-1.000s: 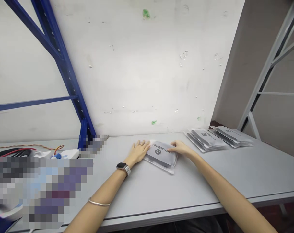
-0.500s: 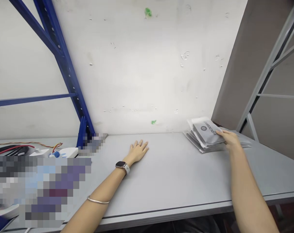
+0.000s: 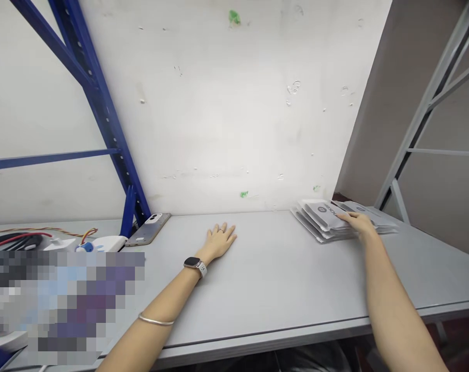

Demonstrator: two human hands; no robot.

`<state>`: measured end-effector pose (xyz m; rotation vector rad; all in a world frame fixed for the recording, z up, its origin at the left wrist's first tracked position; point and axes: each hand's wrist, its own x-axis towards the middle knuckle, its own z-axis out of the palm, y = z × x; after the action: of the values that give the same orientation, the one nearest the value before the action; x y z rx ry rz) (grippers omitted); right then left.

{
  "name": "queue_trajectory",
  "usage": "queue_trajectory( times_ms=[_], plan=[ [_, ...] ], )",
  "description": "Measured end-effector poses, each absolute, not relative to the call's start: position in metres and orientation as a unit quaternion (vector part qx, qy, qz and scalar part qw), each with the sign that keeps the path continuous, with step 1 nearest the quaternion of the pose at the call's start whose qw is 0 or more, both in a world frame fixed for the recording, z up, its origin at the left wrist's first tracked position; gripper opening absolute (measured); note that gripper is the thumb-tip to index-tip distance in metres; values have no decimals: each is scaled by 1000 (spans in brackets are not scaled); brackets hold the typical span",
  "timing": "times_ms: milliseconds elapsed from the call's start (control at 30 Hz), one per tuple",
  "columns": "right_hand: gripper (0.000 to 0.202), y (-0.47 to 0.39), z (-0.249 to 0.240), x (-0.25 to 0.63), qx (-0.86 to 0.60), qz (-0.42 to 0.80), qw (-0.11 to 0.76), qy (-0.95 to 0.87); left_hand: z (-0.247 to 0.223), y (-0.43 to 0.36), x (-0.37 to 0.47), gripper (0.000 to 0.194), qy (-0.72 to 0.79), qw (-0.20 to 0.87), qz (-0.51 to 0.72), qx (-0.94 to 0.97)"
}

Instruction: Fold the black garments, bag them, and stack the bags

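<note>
My left hand lies flat on the grey tabletop, palm down with its fingers spread; it holds nothing. A watch is on that wrist and a thin bangle sits further up the arm. At the far right of the table, my right hand has its fingers on the right edge of a frosted plastic packet with dark printing. This packet rests on top of a stack of similar packets. The thumb's grip is partly hidden.
A second pile of packets lies right of the stack. At the left stand a blue metal rack post, a phone, a white power strip and cables. Part of the left side is pixelated. A white wall closes the back.
The top packet was tilted up in my right hand and now lies flatter on the stack. My right hand has moved slightly left. My left hand has stayed in place.
</note>
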<state>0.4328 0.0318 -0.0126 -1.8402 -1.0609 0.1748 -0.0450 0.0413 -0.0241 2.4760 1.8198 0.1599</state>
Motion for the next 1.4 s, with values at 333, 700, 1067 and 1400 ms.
queue_trajectory(
  times_ms=[333,700,1067,1400],
  plan=[
    [49,36,-6,426,-798,94,420,-422,-23,41,-45,57,588,27,48,807],
    [53,54,-6,349,-729,-21,179,-661,-20,38,-44,57,589,23,43,807],
    [58,54,-18,348,-744,5,112,-659,-22,41,-44,57,589,15,40,807],
    [54,53,-18,346,-736,0,121,-666,-21,39,-44,58,589,21,42,807]
  ],
)
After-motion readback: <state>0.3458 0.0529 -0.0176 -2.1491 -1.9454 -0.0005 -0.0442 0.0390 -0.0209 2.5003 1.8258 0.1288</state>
